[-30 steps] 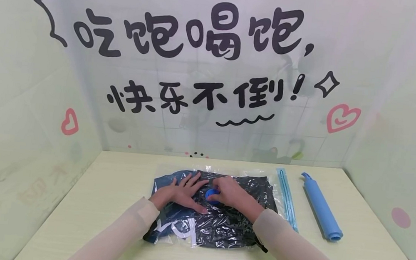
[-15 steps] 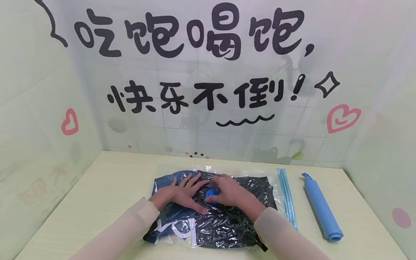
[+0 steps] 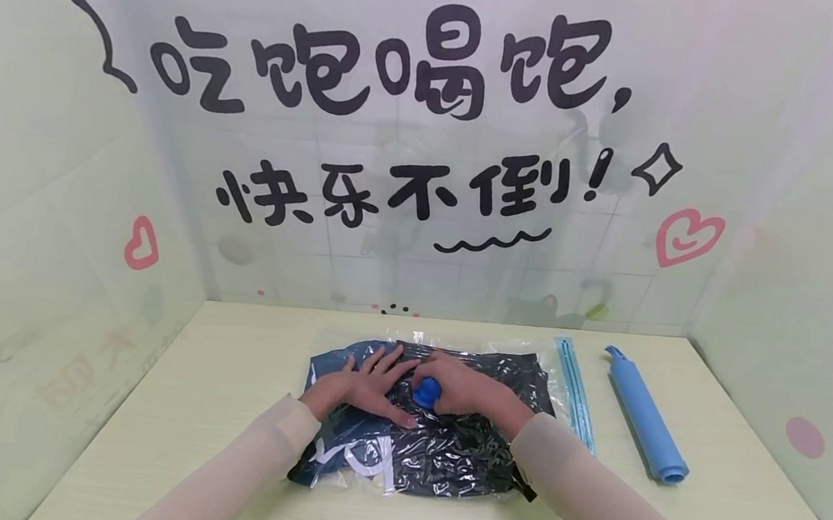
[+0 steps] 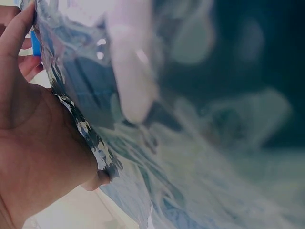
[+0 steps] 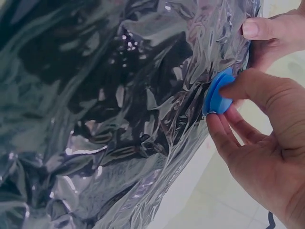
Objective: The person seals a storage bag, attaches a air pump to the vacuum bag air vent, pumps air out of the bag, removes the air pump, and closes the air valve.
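Observation:
A clear vacuum storage bag [image 3: 457, 465] lies flat on the table with dark and blue folded clothes inside. Its blue valve cap [image 3: 427, 392] sits near the middle, and my right hand [image 3: 459, 385] pinches it. In the right wrist view, the thumb and fingers of that right hand [image 5: 267, 129] are on opposite sides of the blue cap [image 5: 219, 93]. My left hand [image 3: 368, 389] rests with spread fingers on the bag, just left of the cap. The left wrist view shows this left hand [image 4: 40, 143] against the shiny plastic.
A blue hand pump [image 3: 645, 420] lies on the right of the table [image 3: 221, 409]. Along the bag's right end runs a light blue zip strip [image 3: 575, 392]. Behind the table stands a wall [image 3: 295, 265] with printed lettering.
My right hand's fingers have shifted around the blue valve cap, and more of the cap shows. The left hand and the bag stay in place.

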`<state>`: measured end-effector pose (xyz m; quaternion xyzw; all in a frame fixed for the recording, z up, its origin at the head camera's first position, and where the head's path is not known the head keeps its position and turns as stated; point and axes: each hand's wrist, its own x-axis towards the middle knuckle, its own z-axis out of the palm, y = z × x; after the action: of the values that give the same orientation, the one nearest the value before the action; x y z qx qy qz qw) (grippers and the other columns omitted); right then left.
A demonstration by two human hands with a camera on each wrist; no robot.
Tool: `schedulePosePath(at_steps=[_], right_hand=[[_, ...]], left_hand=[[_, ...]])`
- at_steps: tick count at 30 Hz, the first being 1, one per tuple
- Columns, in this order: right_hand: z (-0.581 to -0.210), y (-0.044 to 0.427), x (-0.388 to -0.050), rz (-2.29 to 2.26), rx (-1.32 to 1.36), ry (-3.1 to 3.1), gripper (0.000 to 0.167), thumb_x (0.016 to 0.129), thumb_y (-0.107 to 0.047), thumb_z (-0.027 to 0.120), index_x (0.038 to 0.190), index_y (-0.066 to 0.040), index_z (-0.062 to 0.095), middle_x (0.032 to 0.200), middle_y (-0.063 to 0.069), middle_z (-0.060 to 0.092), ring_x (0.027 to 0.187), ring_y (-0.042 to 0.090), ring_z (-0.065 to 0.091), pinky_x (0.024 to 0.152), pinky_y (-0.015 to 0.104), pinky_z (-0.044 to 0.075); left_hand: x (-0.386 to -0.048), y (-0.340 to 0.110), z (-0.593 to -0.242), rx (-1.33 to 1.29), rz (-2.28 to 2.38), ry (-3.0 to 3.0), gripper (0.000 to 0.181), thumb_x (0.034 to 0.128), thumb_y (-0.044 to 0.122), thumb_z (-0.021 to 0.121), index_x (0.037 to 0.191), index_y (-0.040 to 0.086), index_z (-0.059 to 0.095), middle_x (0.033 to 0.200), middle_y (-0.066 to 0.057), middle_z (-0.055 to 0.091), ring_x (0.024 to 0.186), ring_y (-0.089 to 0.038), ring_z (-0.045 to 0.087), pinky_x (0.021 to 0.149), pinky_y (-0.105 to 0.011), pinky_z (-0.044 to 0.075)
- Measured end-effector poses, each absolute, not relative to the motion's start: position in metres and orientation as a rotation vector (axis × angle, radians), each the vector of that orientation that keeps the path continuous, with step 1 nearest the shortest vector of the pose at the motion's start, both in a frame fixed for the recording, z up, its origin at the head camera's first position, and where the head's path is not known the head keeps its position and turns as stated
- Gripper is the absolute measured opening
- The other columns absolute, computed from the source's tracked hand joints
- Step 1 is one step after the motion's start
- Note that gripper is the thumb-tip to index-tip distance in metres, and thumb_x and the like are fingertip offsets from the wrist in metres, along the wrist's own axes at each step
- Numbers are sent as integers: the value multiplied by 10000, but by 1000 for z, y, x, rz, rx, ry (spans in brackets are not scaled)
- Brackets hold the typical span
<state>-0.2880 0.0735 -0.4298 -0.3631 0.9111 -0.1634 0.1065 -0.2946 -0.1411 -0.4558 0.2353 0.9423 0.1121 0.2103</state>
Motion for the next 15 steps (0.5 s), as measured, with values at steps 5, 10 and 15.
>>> schedulePosePath(at_steps=[5, 10, 15], right_hand=[[-433, 73, -287, -499, -1068, 2714, 388, 804, 97, 775, 1120, -120, 713, 1205, 129, 558, 1111, 322, 569, 899, 473, 537], [-436, 72, -288, -467, -1066, 2758, 379, 808, 74, 783, 1118, -133, 714, 1141, 105, 576, 1075, 297, 569, 902, 464, 534], [-437, 73, -288, -450, -1077, 2761, 379, 803, 64, 788, 1117, -135, 712, 1125, 92, 580, 1061, 291, 569, 898, 456, 534]], left_hand=[[-292, -139, -449, 638, 307, 2603, 1079, 818, 765, 632, 1648, 299, 124, 1697, -29, -47, 1527, -328, -61, 1130, -683, -21], [-293, -140, -451, 647, 307, 2607, 1098, 805, 789, 618, 1649, 300, 113, 1696, -26, -62, 1526, -319, -75, 1128, -681, -36], [-300, -142, -464, 649, 307, 2624, 1126, 778, 822, 608, 1648, 310, 109, 1695, -13, -71, 1524, -321, -92, 1125, -682, -47]])
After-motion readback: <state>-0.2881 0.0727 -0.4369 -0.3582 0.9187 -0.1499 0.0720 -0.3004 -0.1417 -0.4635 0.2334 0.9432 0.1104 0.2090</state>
